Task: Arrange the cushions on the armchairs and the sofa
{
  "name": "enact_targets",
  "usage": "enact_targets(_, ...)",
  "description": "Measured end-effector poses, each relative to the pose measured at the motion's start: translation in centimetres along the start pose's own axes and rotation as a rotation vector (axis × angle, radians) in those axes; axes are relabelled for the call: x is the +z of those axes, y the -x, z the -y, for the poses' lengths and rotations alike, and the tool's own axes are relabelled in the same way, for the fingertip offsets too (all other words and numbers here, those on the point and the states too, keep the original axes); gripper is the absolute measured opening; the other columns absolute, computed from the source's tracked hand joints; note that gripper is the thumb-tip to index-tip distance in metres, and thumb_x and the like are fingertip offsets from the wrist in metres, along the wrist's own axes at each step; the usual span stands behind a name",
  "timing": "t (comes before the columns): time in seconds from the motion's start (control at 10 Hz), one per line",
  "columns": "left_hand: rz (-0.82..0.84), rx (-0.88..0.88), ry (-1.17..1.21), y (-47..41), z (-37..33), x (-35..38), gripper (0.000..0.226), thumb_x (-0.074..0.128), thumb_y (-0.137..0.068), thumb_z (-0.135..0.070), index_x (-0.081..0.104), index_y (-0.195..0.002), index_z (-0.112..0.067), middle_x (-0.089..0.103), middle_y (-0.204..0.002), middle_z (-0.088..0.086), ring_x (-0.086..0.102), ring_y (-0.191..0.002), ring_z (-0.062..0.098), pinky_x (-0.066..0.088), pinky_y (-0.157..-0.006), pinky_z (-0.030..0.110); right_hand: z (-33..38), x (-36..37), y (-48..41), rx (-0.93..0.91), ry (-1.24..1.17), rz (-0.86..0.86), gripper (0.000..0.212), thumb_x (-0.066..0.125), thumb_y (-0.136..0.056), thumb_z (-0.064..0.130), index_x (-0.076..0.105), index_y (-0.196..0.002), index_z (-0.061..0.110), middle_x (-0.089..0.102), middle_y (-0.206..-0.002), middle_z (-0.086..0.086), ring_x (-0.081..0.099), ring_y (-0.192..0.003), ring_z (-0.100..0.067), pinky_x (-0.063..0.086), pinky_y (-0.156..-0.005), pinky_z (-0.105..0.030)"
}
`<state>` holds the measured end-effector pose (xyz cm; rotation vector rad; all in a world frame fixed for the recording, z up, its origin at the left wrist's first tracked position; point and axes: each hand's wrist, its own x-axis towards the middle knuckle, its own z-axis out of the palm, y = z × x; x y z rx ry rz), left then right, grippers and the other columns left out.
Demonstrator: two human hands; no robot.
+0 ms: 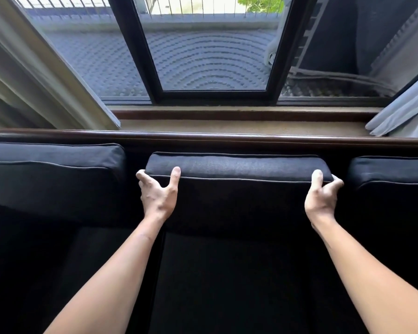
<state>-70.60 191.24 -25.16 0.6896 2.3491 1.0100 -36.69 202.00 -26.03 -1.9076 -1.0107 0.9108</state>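
A dark navy sofa (227,285) with a brown wooden back rail (227,137) fills the lower half of the head view. Three back cushions stand along the rail. The middle back cushion (237,186) stands upright; my left hand (158,191) grips its upper left corner and my right hand (322,196) grips its upper right corner, thumbs on top. The left back cushion (51,174) leans a little forward, and the right back cushion (393,179) shows only partly at the frame edge. Narrow gaps separate the three cushions.
Right behind the sofa runs a beige window sill (227,126) under a black-framed sliding window (215,56). A beige curtain (34,75) hangs at the left and a pale curtain (405,104) at the right. Dark seat cushions lie below my arms.
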Motion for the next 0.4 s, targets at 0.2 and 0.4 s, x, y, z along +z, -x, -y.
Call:
enact_targets(0.2,0.094,0.078,-0.419,0.5,-1.0,-3.2,0.105,0.042,-0.096,-0.08,0.014,-0.168,-0.007,0.033,-0.166,0.023,0.039,-0.149,0.043,0.035,-0.117,0.056,0.7,-1.8,1.3,-0.235,0.271,0.072,0.062,0.04,-0.105,0.041,0.028,-0.155,0.006,0.028,-0.163,-0.015,0.029,-0.149,-0.031,0.025,-0.118,-0.042)
enact_targets(0.4,0.04,0.374,-0.635,5.9,-3.1,-7.6,0.071,0.04,-0.108,-0.054,0.028,-0.169,-0.019,0.018,-0.177,0.018,0.018,-0.162,0.038,0.016,-0.128,0.063,3.2,-4.5,6.6,-0.56,0.535,0.185,0.06,0.041,-0.105,0.039,0.03,-0.157,0.012,0.013,-0.17,-0.008,0.0,-0.158,-0.02,-0.001,-0.127,-0.04)
